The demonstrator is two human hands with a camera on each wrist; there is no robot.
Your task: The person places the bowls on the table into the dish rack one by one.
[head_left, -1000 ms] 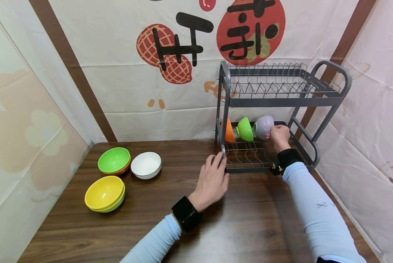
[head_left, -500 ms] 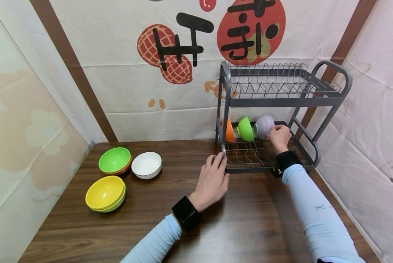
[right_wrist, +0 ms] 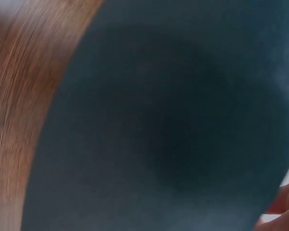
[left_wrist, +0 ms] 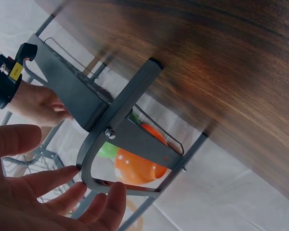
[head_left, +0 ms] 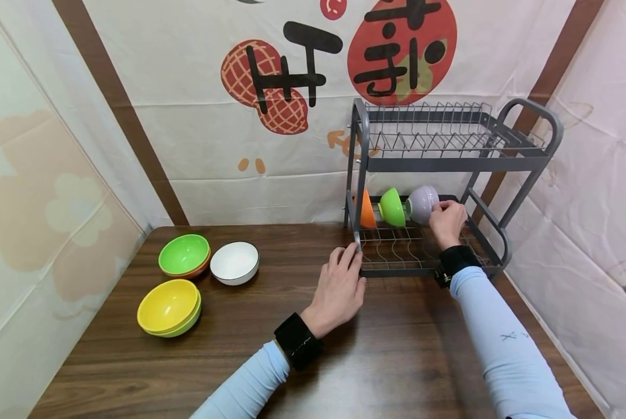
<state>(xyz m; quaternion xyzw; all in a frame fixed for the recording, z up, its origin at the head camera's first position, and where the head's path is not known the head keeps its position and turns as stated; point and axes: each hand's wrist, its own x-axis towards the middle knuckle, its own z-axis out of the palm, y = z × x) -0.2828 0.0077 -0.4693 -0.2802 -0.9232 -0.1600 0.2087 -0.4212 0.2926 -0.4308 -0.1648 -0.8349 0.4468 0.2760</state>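
In the head view a lavender bowl (head_left: 421, 204) stands on its side on the lower tier of a grey two-tier dish rack (head_left: 457, 165). My right hand (head_left: 447, 222) pinches its rim from the right. A green bowl (head_left: 392, 208) and an orange bowl (head_left: 367, 212) sit on edge left of it. My left hand (head_left: 336, 291) rests its fingertips at the rack's front left corner. In the left wrist view those fingers (left_wrist: 116, 202) are loosely bent against the frame, and the orange bowl (left_wrist: 137, 162) has white dots. A dark, blurred surface (right_wrist: 149, 120) hides most of the right wrist view.
On the left of the wooden table (head_left: 271, 372) are a green bowl (head_left: 184, 255) stacked on an orange one, a yellow bowl (head_left: 167, 305) stacked on a green one, and a white bowl (head_left: 234, 262). A printed cloth (head_left: 208, 145) hangs behind the rack.
The view has shifted very slightly. My right hand keeps hold of the lavender bowl with a small change in finger position; my left hand stays at the rack corner.
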